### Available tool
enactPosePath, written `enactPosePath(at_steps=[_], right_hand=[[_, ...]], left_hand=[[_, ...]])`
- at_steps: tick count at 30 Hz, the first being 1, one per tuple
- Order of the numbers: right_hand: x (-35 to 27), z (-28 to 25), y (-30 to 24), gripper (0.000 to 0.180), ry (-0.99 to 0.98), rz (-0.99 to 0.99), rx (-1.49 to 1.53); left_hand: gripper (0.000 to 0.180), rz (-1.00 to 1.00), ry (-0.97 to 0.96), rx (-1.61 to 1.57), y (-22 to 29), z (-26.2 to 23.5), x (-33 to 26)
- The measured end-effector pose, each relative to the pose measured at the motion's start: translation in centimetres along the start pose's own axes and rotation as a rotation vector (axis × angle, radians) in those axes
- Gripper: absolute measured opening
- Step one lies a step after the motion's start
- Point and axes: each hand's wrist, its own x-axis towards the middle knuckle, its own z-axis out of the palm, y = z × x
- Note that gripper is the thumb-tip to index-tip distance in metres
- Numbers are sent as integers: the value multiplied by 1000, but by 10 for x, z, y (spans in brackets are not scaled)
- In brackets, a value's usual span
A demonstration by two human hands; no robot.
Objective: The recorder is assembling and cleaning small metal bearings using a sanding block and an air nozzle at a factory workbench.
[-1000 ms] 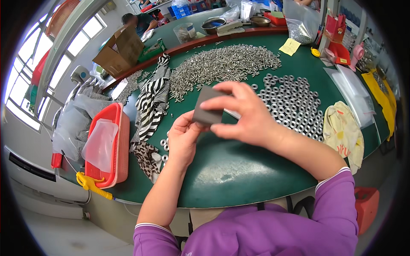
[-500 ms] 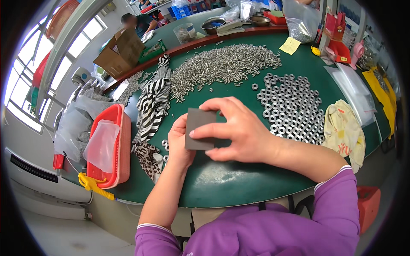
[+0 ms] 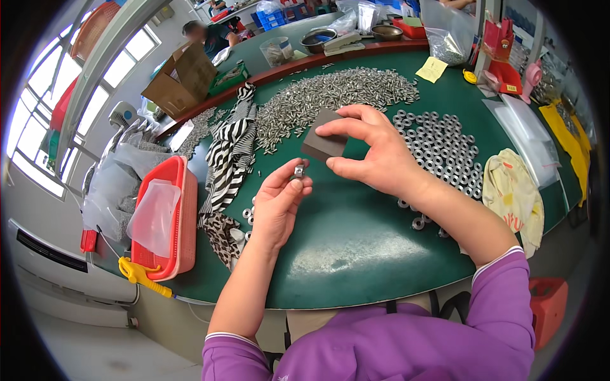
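Between the thumb and fingers of my left hand (image 3: 274, 213) is a small shiny metal ring (image 3: 298, 171), its hole partly showing. My right hand (image 3: 387, 152) pinches a dark grey rectangular block (image 3: 326, 141), tilted, just above and to the right of the ring and apart from it. Many similar metal rings (image 3: 438, 143) lie flat in close rows on the green table, partly behind my right forearm. A few more rings (image 3: 247, 214) rest beside my left wrist. Beyond my hands spreads a large heap of small metal pins (image 3: 337, 92).
At left stand a red basket (image 3: 186, 222) with a plastic sheet and a yellow air gun (image 3: 136, 273). Striped cloth (image 3: 227, 146) lies beside the heap. At right are a pale glove (image 3: 508, 190) and clear bags (image 3: 527, 133). A cardboard box (image 3: 181, 79) and another person (image 3: 216, 38) are farther back.
My right hand has lifted the grey block up and to the right, away from my left hand. The ring in my left fingers, hidden before, now shows.
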Motion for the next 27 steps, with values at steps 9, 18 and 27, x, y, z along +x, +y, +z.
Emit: enactPosePath(at_steps=[9,18,27], right_hand=[[-13,9,-32,41,-168,-297,19],[-15,10,-25,42,-126,-232,60],[-2,9,-1,39,62,-126,-8]], left_hand=[[32,91,-50,69,-6,-9,0],[32,76,7,72,-6,1,1],[31,136,-61,81,-3,-6,0]])
